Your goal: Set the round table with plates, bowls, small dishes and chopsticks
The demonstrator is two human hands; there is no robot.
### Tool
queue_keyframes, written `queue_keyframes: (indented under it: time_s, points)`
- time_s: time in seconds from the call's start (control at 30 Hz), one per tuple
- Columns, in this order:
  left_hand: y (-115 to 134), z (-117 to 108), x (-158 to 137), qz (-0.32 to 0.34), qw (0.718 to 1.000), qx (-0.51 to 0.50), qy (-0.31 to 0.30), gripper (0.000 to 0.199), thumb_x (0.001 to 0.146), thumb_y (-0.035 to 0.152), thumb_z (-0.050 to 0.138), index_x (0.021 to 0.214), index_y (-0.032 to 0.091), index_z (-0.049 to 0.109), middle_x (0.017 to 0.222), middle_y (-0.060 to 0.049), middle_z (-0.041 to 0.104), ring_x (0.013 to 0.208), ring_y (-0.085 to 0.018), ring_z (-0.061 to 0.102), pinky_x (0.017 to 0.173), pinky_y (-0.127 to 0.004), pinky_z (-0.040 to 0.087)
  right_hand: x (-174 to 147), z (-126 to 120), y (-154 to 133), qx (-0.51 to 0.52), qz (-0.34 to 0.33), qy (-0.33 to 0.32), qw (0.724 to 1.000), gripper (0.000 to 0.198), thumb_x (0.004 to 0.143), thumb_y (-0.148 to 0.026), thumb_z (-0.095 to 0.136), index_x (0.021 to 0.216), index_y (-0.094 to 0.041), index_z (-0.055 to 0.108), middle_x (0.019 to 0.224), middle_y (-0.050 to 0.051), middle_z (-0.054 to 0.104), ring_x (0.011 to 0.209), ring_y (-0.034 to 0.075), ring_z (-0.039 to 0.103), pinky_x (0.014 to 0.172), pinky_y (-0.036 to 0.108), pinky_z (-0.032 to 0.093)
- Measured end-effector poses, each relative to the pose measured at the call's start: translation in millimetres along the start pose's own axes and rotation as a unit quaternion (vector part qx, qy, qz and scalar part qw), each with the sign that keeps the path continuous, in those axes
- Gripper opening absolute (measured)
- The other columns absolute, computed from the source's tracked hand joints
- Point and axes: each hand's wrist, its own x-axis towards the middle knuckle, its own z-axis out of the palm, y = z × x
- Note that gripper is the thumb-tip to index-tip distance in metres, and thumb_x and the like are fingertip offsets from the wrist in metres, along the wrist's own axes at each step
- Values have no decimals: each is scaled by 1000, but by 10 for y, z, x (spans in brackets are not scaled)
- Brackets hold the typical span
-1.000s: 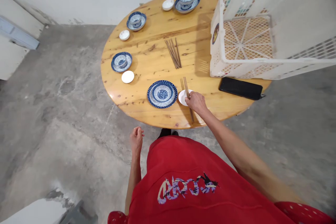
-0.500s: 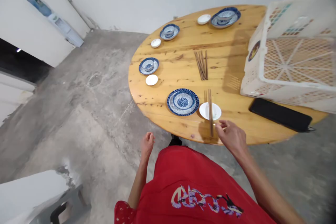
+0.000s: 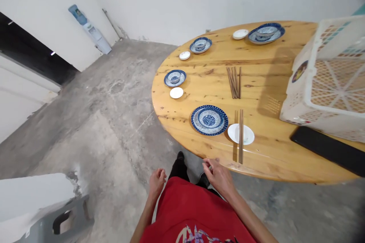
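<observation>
My left hand (image 3: 156,183) hangs low in front of the red shirt, loosely closed with nothing in it. My right hand (image 3: 217,174) is empty at the table's near edge, fingers slightly bent and apart. Beyond it, a pair of wooden chopsticks (image 3: 241,152) rests across a small white dish (image 3: 248,135), ends toward me. To the left of this dish sits a blue-and-white plate (image 3: 195,123) bearing a matching bowl (image 3: 209,119). Several more chopsticks (image 3: 234,83) lie bunched farther in on the round wooden table (image 3: 205,83).
Three other settings line the far rim, each a patterned plate with a bowl and a small white dish (image 3: 176,92). A white plastic crate (image 3: 296,91) and a black phone (image 3: 327,150) occupy the right side. A grey stool (image 3: 76,218) stands lower left; a water dispenser (image 3: 95,36) is by the wall.
My right hand has drawn back from beside the chopsticks, leftward and down to the table edge. The chopsticks stay on the white dish. The view has swung left.
</observation>
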Motion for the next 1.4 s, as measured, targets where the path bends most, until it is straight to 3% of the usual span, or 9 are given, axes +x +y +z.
queue_keyframes:
  time_s: [0.17,0.3,0.47,0.6,0.8,0.9,1.07,1.23,1.4]
  points:
    - [398,-59,397,78,996,-35,-34,33,89,45,44,82,19,62,73,-3,68,60,-15,63,63,-26,45,-210,104,157,4,52,15,999,48,92,-55,40,101,-19,71,92,12,77,78,28,74,72,38,55]
    - [495,-258,865,125,989,-59,-46,33,90,45,45,89,19,65,77,-3,70,60,-14,64,64,-26,47,-80,222,146,-13,96,23,995,49,89,-59,39,96,-21,70,83,10,77,71,29,73,66,40,55]
    - [332,-901,1486,139,988,-46,-53,31,92,44,45,90,20,64,77,-1,71,62,-14,65,67,-26,48,426,575,-426,-30,106,65,992,46,88,-57,41,95,-22,70,89,11,78,80,30,75,72,39,56]
    - [217,-1510,1955,131,991,-19,-36,30,92,41,44,87,20,64,76,-1,69,66,-15,65,70,-27,47,798,1102,-977,-3,113,71,991,48,88,-57,42,100,-20,71,91,11,78,84,28,75,76,38,57]
    - [221,-2091,2496,169,983,-13,-74,29,94,40,44,89,19,64,80,-2,68,74,-15,64,71,-25,47,924,1759,-1488,4,124,39,991,48,87,-56,44,99,-19,73,90,12,77,78,27,74,73,39,57]
    - [392,-2162,2696,182,980,-12,-85,27,92,37,45,93,19,65,82,-3,70,75,-15,65,71,-25,47,964,1816,-1649,6,137,52,989,46,88,-54,44,98,-20,73,91,11,77,78,27,73,75,40,58]
    - [827,-2055,2942,201,972,-52,-114,33,90,41,46,99,18,67,84,-5,72,74,-17,68,73,-27,51,1264,1750,-1803,-5,146,60,987,43,90,-51,43,98,-21,72,87,9,77,77,27,73,72,38,55]
    - [1259,-2012,3192,241,954,-55,-167,37,90,45,46,98,17,68,85,-7,73,73,-19,71,72,-29,53,1776,1822,-1936,1,111,78,991,41,93,-47,40,97,-21,72,85,8,76,78,25,72,73,36,54]
    - [1618,-2060,3642,259,954,-27,-147,45,87,54,49,105,18,68,91,-8,74,79,-20,71,75,-30,56,2490,1754,-1998,55,101,127,985,39,97,-43,39,91,-21,71,86,7,76,78,22,71,72,32,52]
